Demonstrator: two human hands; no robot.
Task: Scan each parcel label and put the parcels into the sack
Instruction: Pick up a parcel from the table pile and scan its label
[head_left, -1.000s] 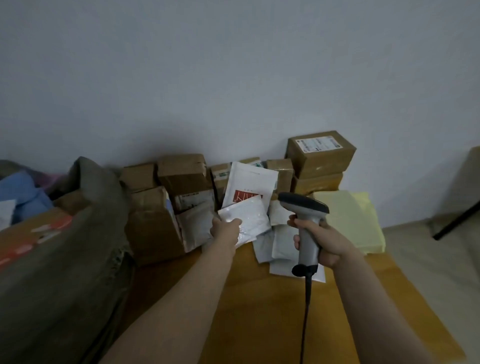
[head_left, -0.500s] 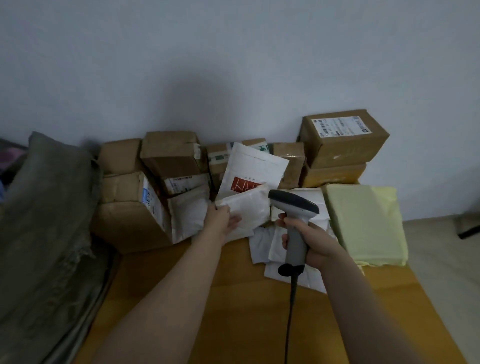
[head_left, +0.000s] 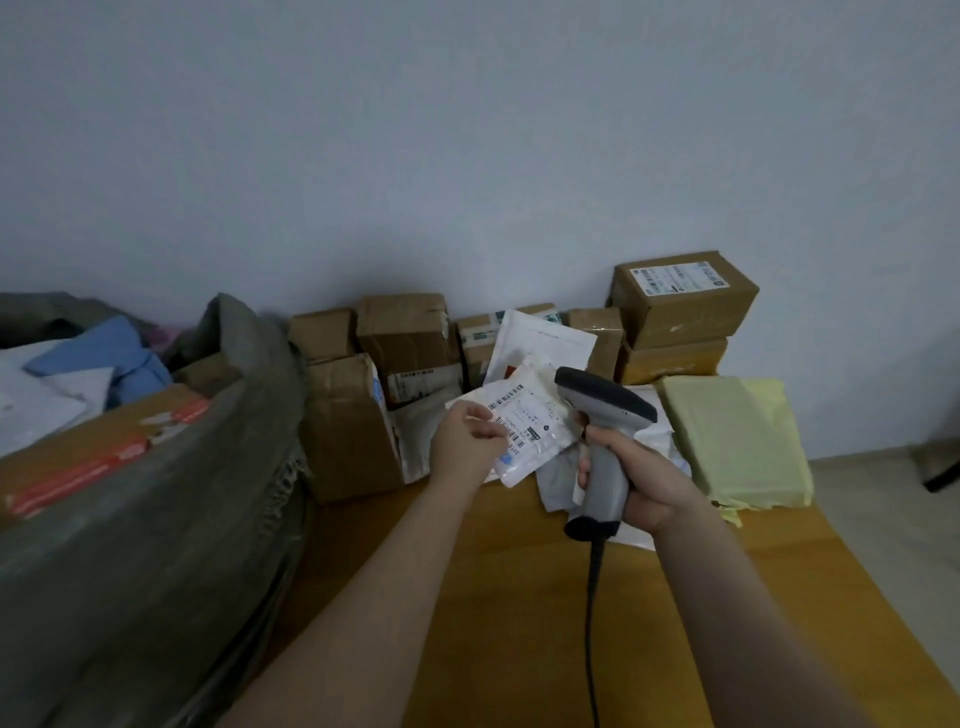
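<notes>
Head view: at the far left a grey-green sack (head_left: 156, 519) is standing open beside the table (head_left: 519, 597), holding an orange box (head_left: 104, 452) and blue and white packets. Just right of it, brown boxes (head_left: 348, 431) are sitting in a pile against the wall. In the middle the left grip (head_left: 465, 447) is pinching the lower left edge of a white parcel (head_left: 540, 431), holding it up over the pile with its barcode label facing the camera. Just beside the parcel, the right grip (head_left: 639, 483) is wrapping its fingers around the handle of a grey scanner (head_left: 605, 402), whose dark head is sitting close to the label and whose cable (head_left: 592, 623) is hanging down. Farther right a pale yellow parcel (head_left: 727, 436) is lying flat, and behind it a labelled box (head_left: 680, 301) is resting on another box.
</notes>
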